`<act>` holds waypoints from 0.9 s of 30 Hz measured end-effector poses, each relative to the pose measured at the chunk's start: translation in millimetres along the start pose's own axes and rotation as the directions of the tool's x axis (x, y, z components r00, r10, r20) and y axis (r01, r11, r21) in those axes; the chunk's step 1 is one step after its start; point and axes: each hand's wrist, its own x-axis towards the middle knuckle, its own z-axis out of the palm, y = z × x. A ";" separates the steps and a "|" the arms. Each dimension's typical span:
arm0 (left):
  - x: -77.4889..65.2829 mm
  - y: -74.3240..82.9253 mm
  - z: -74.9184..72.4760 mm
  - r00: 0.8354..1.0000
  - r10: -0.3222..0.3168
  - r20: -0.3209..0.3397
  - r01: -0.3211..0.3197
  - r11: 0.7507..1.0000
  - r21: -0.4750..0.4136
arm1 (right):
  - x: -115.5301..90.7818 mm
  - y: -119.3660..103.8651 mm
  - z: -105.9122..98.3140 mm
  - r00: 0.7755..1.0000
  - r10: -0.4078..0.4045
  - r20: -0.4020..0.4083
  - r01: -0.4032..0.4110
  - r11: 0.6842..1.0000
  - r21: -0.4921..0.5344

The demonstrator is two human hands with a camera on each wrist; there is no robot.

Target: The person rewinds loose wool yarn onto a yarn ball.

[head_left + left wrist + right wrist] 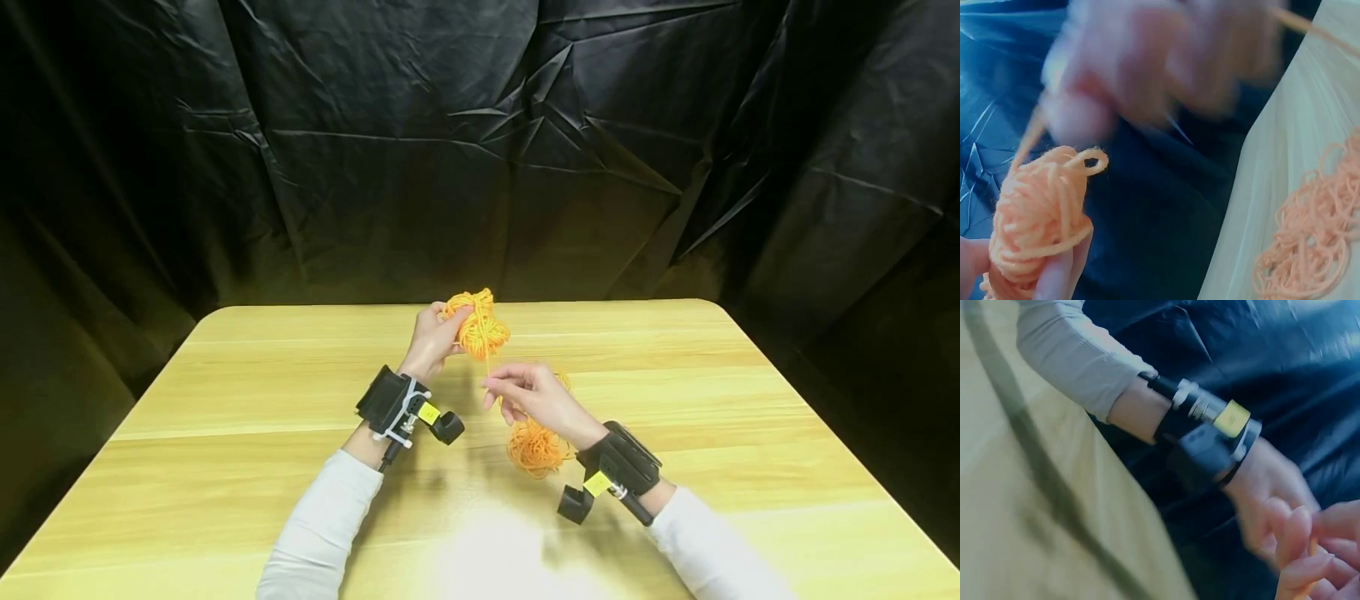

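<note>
A bundle of orange yarn [482, 332], partly wound, is held up near the far edge of a wood-grain table [225, 417]. The left hand [433, 340] grips the bundle at its near side, thumb across the wraps and fingers around the lower part; in the left wrist view a small loop [1095, 161] sticks out from the top of the windings. The right hand [531, 393], nearer the wearer and to the right of the bundle, holds a single strand [487, 364] in a narrow pinch between thumb and fingers; the strand runs taut between bundle and fingertips. In the left wrist view the right hand is blurred, and a length of yarn extends from its other side. A loose, tangled yarn pile [537, 448] lies on the tabletop, partly beneath the right hand and forearm, apart from the bundle. Each wrist bears a black strap, the left strap [386, 402] and the right strap [624, 458], fitted with a small camera mount and yellow label. Pale sleeves [318, 533] cover both forearms. A creased black curtain [375, 183] hangs behind the table.
</note>
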 end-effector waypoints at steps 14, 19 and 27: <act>-6.9 -0.3 -1.0 0.974 -0.081 0.211 0.104 0.990 -0.100 | 31.0 60.5 -21.7 0.961 0.085 0.265 -0.178 0.920 0.349; -9.0 2.0 -4.2 0.964 -0.078 0.254 0.117 0.983 -0.142 | 35.5 74.2 -39.2 0.923 0.039 0.382 -0.202 0.895 0.398; -10.9 -2.8 -7.0 0.942 -0.116 0.315 0.138 0.989 -0.048 | 43.3 66.5 -50.2 0.950 0.160 0.268 -0.257 0.888 0.381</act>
